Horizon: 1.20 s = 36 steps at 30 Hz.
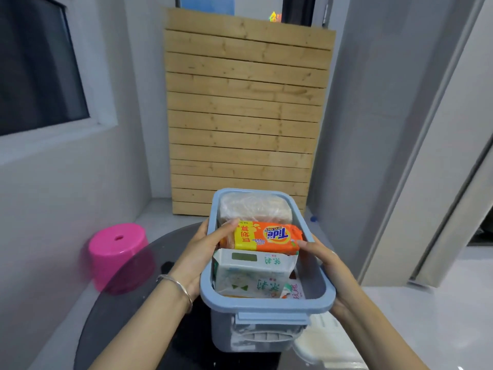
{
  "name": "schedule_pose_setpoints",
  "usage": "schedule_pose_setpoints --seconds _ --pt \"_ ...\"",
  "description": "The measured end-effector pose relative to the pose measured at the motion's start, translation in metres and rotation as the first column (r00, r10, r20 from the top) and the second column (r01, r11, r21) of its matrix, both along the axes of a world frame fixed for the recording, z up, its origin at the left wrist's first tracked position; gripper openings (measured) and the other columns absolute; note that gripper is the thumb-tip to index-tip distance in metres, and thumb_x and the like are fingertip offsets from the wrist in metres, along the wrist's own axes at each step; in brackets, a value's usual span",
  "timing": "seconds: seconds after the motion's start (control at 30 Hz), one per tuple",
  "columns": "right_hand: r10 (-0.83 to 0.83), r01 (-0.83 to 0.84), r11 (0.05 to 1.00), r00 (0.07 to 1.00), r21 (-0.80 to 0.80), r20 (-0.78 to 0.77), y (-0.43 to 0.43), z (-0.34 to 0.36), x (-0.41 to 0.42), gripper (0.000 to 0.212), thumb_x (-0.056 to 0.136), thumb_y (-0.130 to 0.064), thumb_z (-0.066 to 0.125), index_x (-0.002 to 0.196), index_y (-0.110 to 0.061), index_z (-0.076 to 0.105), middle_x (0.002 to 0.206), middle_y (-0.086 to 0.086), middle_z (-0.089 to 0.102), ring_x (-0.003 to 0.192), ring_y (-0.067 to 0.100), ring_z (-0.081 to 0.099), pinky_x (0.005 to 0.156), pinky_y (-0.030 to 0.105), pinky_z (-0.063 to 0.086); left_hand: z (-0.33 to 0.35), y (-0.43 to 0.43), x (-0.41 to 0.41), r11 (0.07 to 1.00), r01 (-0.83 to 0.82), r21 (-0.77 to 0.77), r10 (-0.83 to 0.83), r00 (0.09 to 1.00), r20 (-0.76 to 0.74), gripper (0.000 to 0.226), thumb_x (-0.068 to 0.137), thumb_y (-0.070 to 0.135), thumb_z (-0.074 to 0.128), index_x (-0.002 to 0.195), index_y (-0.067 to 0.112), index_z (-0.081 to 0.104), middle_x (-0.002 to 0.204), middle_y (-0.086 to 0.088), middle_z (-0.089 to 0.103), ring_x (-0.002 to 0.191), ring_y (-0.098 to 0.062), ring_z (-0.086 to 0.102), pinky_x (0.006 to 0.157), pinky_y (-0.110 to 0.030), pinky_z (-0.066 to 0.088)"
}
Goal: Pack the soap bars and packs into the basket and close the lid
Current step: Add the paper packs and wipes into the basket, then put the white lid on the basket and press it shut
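Note:
A light-blue plastic basket [266, 305] stands on a dark round table, lid off. Inside lie a clear-wrapped pale soap pack [253, 208] at the far end, an orange Tide soap pack [266, 237] in the middle, and a white soap pack [250, 276] with green print at the near end. A small red-and-white packet [293, 291] lies beside it. My left hand [205, 247] and my right hand [322, 259] hold the orange Tide pack by its two ends, inside the basket. A white object [325, 340], possibly the lid, lies just right of the basket.
The dark glass table [133, 316] fills the lower left. A pink plastic stool [117, 252] stands on the floor to the left. A wooden slatted panel [245, 116] leans against the far wall. A sliding door frame [440, 182] is at the right.

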State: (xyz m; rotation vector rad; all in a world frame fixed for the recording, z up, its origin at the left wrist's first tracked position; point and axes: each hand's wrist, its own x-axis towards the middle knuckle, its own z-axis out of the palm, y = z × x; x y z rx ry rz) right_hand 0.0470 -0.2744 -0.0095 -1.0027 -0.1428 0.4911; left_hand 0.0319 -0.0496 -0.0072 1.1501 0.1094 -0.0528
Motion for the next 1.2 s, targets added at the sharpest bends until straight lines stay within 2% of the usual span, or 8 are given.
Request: schedule_pose_setpoints --seconds 0.47,0.57,0.63,0.73,0.83,0.9,1.0,1.2 --pt "0.033 -0.035 0.992 0.999 -0.124 -0.012 0.040 -0.040 -0.007 0.059 0.072 -0.022 0.075 0.127 -0.020 0.057 0.122 0.019 0.065 0.111 0.037 0.063 0.089 0.049 0.051 -0.042 0.048 -0.013 1.000 -0.004 0.019 0.006 0.995 -0.096 0.047 0.069 0.038 0.078 0.114 0.036 0.063 0.110 -0.013 0.071 0.102 -0.035 0.067 0.090 -0.054 0.052" --pt "0.075 -0.070 0.981 0.997 -0.183 0.022 0.026 -0.044 -0.004 0.045 0.081 -0.035 0.067 0.124 -0.022 0.061 0.122 0.013 0.066 0.112 0.031 0.064 0.084 0.041 0.055 -0.035 0.044 -0.019 0.978 -0.014 0.207 0.026 0.998 -0.053 0.048 0.071 0.048 0.070 0.117 0.034 0.061 0.102 -0.003 0.075 0.093 -0.023 0.072 0.073 -0.034 0.059" --pt "0.064 -0.007 0.917 0.989 -0.398 0.130 0.013 -0.046 -0.003 0.051 0.082 -0.052 0.062 0.129 -0.032 0.057 0.133 0.000 0.060 0.122 0.022 0.058 0.096 0.040 0.050 -0.026 0.040 -0.023 0.861 -0.074 0.503 0.081 0.997 0.008 0.059 0.077 0.056 0.058 0.131 0.034 0.049 0.104 0.011 0.073 0.093 -0.010 0.069 0.073 -0.020 0.054" --pt "-0.035 0.258 0.680 0.946 -0.686 0.321 -0.016 -0.058 0.008 0.077 0.065 -0.072 0.061 0.135 -0.044 0.044 0.142 -0.020 0.040 0.130 0.008 0.040 0.108 0.041 0.039 -0.013 0.033 -0.021 0.417 -0.218 0.882 0.123 0.975 0.183 0.077 0.082 0.067 0.037 0.147 0.035 0.013 0.156 0.010 0.019 0.144 -0.015 0.018 0.115 -0.040 0.019" --pt "-0.160 0.370 0.565 0.926 -0.737 0.342 -0.060 -0.080 0.026 0.067 0.074 -0.059 0.064 0.134 -0.036 0.046 0.143 -0.011 0.040 0.125 0.013 0.042 0.089 0.030 0.044 0.002 0.006 -0.013 0.182 -0.151 0.972 -0.091 0.981 0.170 0.087 0.069 0.080 0.013 0.146 0.041 0.009 0.158 0.014 0.001 0.146 -0.013 -0.008 0.117 -0.041 -0.005" --pt "-0.185 0.399 0.451 0.917 -0.798 0.353 -0.088 -0.098 0.036 0.066 0.079 -0.046 0.069 0.136 -0.021 0.047 0.144 0.002 0.043 0.129 0.021 0.044 0.096 0.032 0.043 0.006 -0.013 -0.002 0.028 -0.127 0.992 -0.189 0.973 0.130 0.085 0.068 0.081 0.006 0.145 0.044 0.014 0.158 0.016 0.007 0.147 -0.016 -0.006 0.118 -0.046 -0.007" --pt "-0.217 0.405 0.399 0.914 -0.823 0.344 -0.116 -0.121 0.042 0.051 0.077 -0.031 0.076 0.118 -0.012 0.054 0.125 0.010 0.060 0.102 0.023 0.060 0.088 0.035 0.048 0.003 -0.035 0.014 -0.083 -0.092 0.992 -0.227 0.971 0.071 0.070 0.083 0.072 0.010 0.144 0.042 0.022 0.158 0.013 0.012 0.147 -0.018 -0.001 0.118 -0.049 -0.005" --pt "-0.293 0.272 0.556 0.948 -0.785 0.121 -0.135 -0.148 0.034 0.038 0.090 -0.034 0.060 0.116 -0.006 0.062 0.095 0.003 0.071 0.081 0.018 0.068 0.061 0.024 0.052 -0.017 -0.045 0.023 -0.162 -0.103 0.982 -0.200 0.977 0.069 0.070 0.082 0.072 0.007 0.146 0.042 0.011 0.159 0.010 0.005 0.147 -0.020 -0.002 0.117 -0.047 -0.005"
